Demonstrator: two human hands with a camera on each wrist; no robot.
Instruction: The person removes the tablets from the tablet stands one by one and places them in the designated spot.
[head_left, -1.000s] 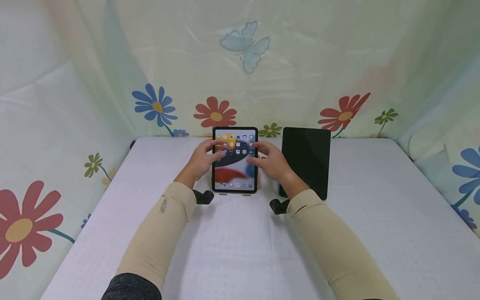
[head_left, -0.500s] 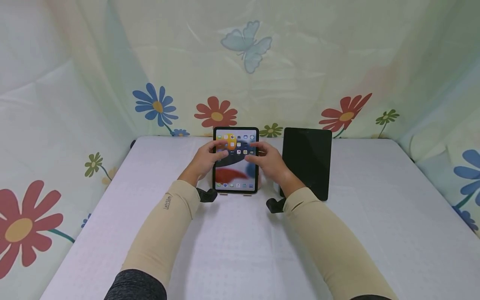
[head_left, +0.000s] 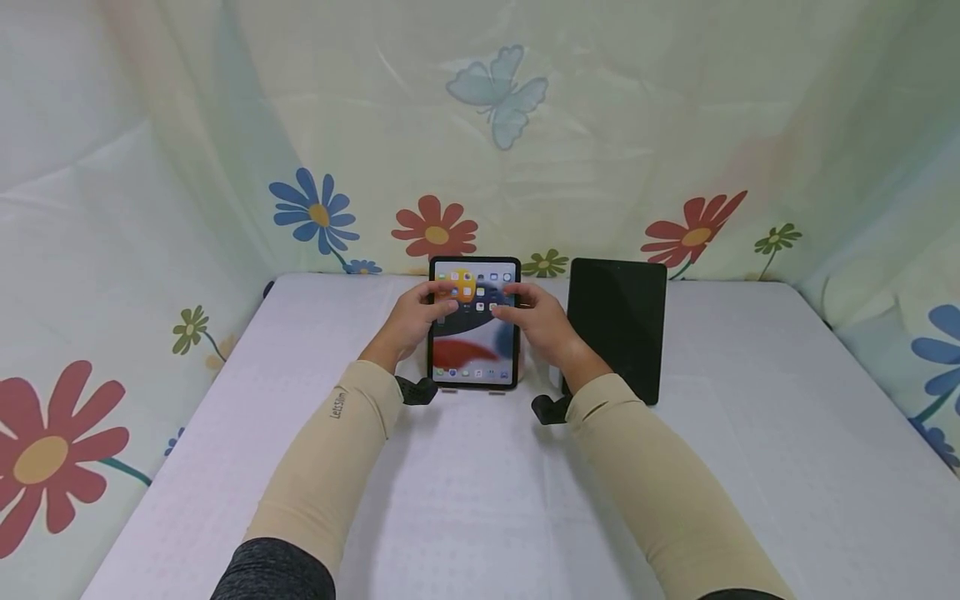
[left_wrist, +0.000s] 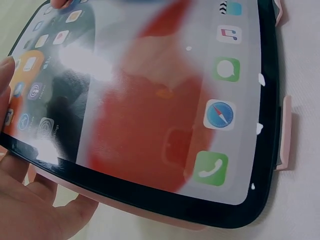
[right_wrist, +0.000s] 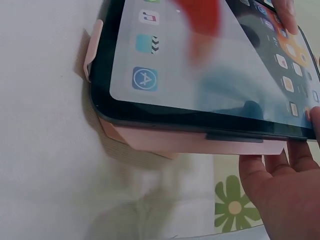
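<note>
A tablet (head_left: 474, 354) with a lit home screen of app icons stands upright, leaning back on a pink stand (right_wrist: 200, 141) at the table's far side. The stand's small lip (left_wrist: 286, 135) hooks under the tablet's lower edge. My left hand (head_left: 408, 323) grips the left edge, its thumb over the glass and the other fingers bent behind. On the opposite edge my right hand (head_left: 546, 323) holds on the same way, fingers (right_wrist: 252, 172) behind the tablet and thumb in front. Both hands sit at about the upper half of the tablet.
A second tablet (head_left: 618, 321) with a dark screen stands to the right, partly behind my right wrist. White cloth covers the table (head_left: 465, 483). A flower-printed curtain (head_left: 360, 108) rises behind it and at both sides.
My left forearm has shifted slightly right and my right forearm slightly left, both hands still on the lit tablet. The whole head view has drifted a little; the tablets keep their places.
</note>
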